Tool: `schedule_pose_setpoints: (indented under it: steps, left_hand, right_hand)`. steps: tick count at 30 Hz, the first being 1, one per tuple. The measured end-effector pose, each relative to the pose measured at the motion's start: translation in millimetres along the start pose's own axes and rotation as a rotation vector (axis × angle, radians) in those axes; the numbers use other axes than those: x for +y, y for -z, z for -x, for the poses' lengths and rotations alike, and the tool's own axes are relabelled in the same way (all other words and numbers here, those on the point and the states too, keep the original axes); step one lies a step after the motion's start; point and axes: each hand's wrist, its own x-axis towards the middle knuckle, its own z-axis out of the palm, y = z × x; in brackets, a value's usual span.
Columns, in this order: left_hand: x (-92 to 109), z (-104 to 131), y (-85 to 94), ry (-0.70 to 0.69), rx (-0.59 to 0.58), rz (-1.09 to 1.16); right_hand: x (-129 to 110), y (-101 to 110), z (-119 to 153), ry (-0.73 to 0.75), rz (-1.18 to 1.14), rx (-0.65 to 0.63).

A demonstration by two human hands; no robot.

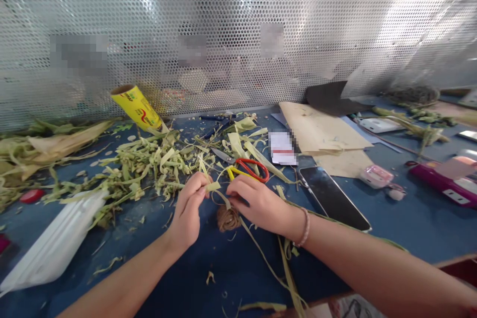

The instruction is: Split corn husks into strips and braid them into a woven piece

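Observation:
My left hand [188,211] pinches a narrow pale-green strip of plant husk [213,187] between thumb and fingertips. The strip curves across to my right hand [259,203], whose curled fingers close on its other part; the fingertips are partly hidden. From below the right hand, a long thin strip [265,256] trails toward the table's front edge. Just under both hands sits a small ball of brown twine [228,219]. Scissors with red handles [256,169] lie right behind the right hand, with a yellow-handled tool [231,173] beside them, partly covered.
Knotted husk pieces [156,161] heap up behind and left. A yellow tube [137,108] leans against the perforated metal screen [238,5]. At left lies a white packet [55,243]. A phone [333,198], brown paper [324,126] and a pink case [376,177] are at right.

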Motion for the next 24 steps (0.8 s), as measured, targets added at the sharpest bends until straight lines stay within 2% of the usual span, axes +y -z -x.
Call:
schedule_pose_setpoints:
  steps: [2, 4, 9, 14, 19, 24]
  left_hand:
    - [0, 0, -0.1, 0.028, -0.006, -0.024]
    - [1, 0, -0.2, 0.033, -0.018, -0.049]
    - [1, 1, -0.2, -0.032, -0.050, -0.058]
    - [3, -1, -1.7, -0.107, -0.069, -0.071]
    - [8, -1, -2.9, -0.105, -0.082, -0.086]
    - [8, 0, -1.1, -0.123, -0.121, -0.079]
  right_hand:
    - [0, 3, 3, 0.182, 0.127, -0.017]
    - [0, 5, 5, 0.263, 0.196, -0.019]
    - [-3, 6, 5, 0.273, 0.236, 0.036]
    - [-4, 9, 1, 0.376, 0.261, 0.020]
    - [1, 14, 0, 0.391, 0.289, -0.008]
    - [2, 13, 1, 0.379, 0.199, 0.079]
